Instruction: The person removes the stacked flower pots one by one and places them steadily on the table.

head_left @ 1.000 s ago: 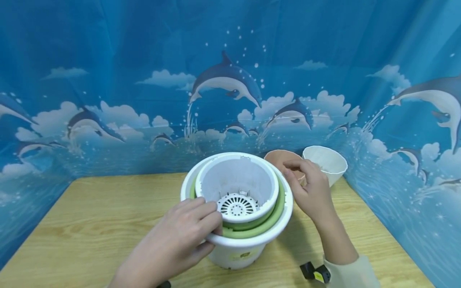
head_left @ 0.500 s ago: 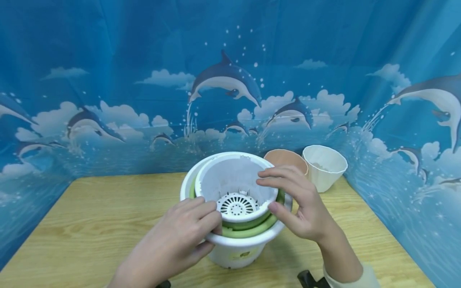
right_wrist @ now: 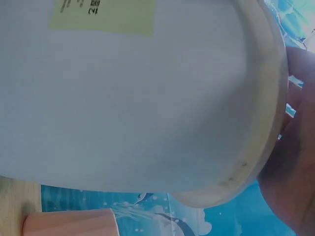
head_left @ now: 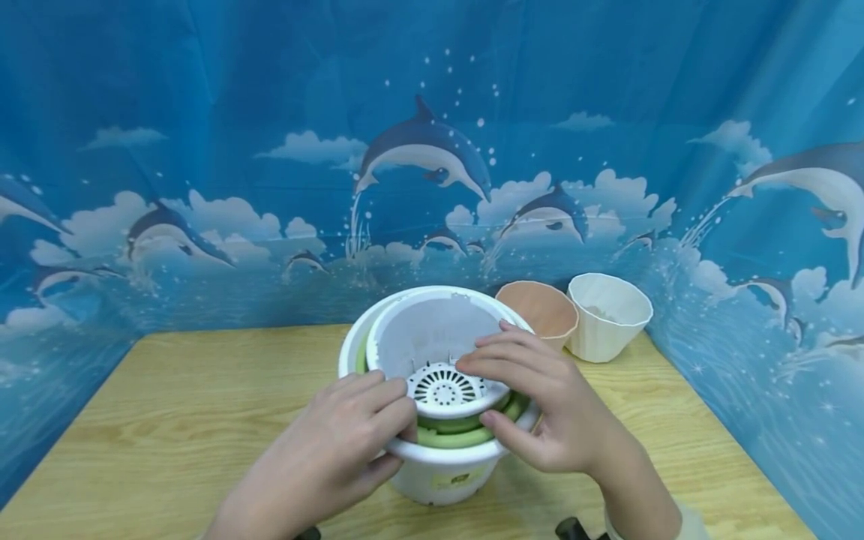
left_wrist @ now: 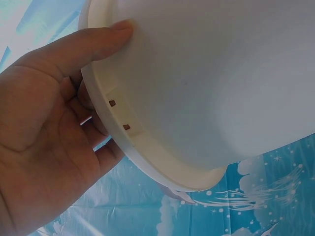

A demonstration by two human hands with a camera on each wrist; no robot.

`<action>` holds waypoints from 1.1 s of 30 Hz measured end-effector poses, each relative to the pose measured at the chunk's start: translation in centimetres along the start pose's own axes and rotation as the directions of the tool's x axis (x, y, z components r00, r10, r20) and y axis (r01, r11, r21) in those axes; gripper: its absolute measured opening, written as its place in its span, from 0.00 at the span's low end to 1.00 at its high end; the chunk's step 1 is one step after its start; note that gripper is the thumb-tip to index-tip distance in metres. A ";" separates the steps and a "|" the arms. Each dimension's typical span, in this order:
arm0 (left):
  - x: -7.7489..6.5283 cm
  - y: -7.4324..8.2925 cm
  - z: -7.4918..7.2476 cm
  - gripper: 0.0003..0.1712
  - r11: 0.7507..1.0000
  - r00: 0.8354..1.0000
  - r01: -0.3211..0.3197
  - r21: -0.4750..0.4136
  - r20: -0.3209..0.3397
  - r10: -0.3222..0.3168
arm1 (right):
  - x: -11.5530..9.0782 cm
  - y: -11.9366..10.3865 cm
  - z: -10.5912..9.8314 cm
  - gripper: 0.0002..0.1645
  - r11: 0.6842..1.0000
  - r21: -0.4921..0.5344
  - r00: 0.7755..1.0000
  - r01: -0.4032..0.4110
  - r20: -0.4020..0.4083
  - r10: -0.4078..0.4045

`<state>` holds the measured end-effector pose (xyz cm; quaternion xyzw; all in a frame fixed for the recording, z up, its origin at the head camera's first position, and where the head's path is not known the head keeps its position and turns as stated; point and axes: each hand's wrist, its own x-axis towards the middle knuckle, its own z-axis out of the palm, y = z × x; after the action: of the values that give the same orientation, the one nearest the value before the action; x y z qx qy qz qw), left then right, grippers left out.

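Flower pots stand nested on the table. The outer white pot (head_left: pixel 432 480) bears a yellow label, a green pot (head_left: pixel 455 436) sits inside it, and a smaller white pot (head_left: pixel 412 330) with a slotted bottom is innermost. My left hand (head_left: pixel 331 442) grips the front left of the outer rim; its thumb lies along the underside in the left wrist view. My right hand (head_left: pixel 560 409) straddles the right side of the inner rim, fingers extended inside and thumb outside by the green rim. Whether its fingertips touch the wall cannot be told. The right wrist view shows that hand (right_wrist: pixel 295 142) beside the outer rim.
Behind the nested pots, to the right, stand a terracotta-coloured pot (head_left: pixel 540 307) and a faceted white pot (head_left: pixel 607 319), side by side. The wooden table (head_left: pixel 223 397) ends at a blue dolphin-print curtain (head_left: pixel 283 150) at the back and sides.
My right hand has moved left and down from near the terracotta-coloured pot to over the inner white pot's rim. The left hand keeps its hold on the outer rim, and the pots have not moved.
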<state>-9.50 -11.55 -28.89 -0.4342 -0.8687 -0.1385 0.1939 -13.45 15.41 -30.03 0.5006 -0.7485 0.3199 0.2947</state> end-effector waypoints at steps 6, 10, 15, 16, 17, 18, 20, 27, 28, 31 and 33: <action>0.1 0.0 0.0 0.17 1.000 1.000 -0.003 0.005 -0.002 0.003 | -0.1 -0.6 0.0 0.21 0.997 -0.064 0.998 -0.040 0.051 0.043; 0.1 0.0 0.0 0.17 1.000 1.000 0.012 0.007 0.019 -0.012 | -0.1 -1.0 0.0 0.21 0.994 -0.092 0.995 -0.062 0.073 0.068; 0.1 0.0 0.0 0.18 1.000 1.000 0.012 0.015 0.020 -0.012 | 0.0 -1.4 0.0 0.19 0.986 -0.123 0.988 -0.113 0.092 0.125; 0.1 0.0 0.1 0.18 1.000 1.000 0.009 0.018 0.017 -0.009 | 0.0 -1.5 0.0 0.18 0.984 -0.128 0.986 -0.124 0.094 0.136; 0.1 0.0 0.1 0.17 1.000 1.000 0.007 0.021 0.015 -0.008 | 0.0 -1.5 0.0 0.17 0.983 -0.130 0.985 -0.133 0.096 0.146; 0.1 0.0 0.1 0.17 1.000 1.000 0.005 0.022 0.012 -0.006 | 0.0 -1.6 0.0 0.17 0.981 -0.131 0.983 -0.142 0.097 0.155; 0.1 0.0 0.1 0.17 1.000 1.000 0.004 0.023 0.007 -0.004 | 0.0 -1.6 0.0 0.16 0.979 -0.129 0.981 -0.155 0.098 0.168; 0.0 0.0 0.2 0.17 1.000 1.000 -0.011 0.008 -0.023 0.011 | 0.0 -2.0 0.2 0.14 0.977 -0.127 0.979 -0.171 0.088 0.183; 0.0 0.0 0.2 0.17 1.000 1.000 -0.013 0.008 -0.026 0.013 | 0.0 -2.0 0.3 0.14 0.977 -0.133 0.980 -0.169 0.082 0.180; 0.0 0.0 0.2 0.18 1.000 1.000 -0.012 0.008 -0.026 0.012 | 0.1 -2.1 0.4 0.14 0.976 -0.157 0.985 -0.153 0.062 0.164; 0.0 0.0 0.2 0.18 1.000 1.000 -0.011 0.007 -0.023 0.011 | 0.1 -2.1 0.5 0.14 0.976 -0.176 0.990 -0.129 0.042 0.138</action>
<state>-9.52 -11.52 -29.05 -0.4368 -0.8644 -0.1395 0.2063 -11.59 14.33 -29.86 0.4303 -0.8130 0.2592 0.2944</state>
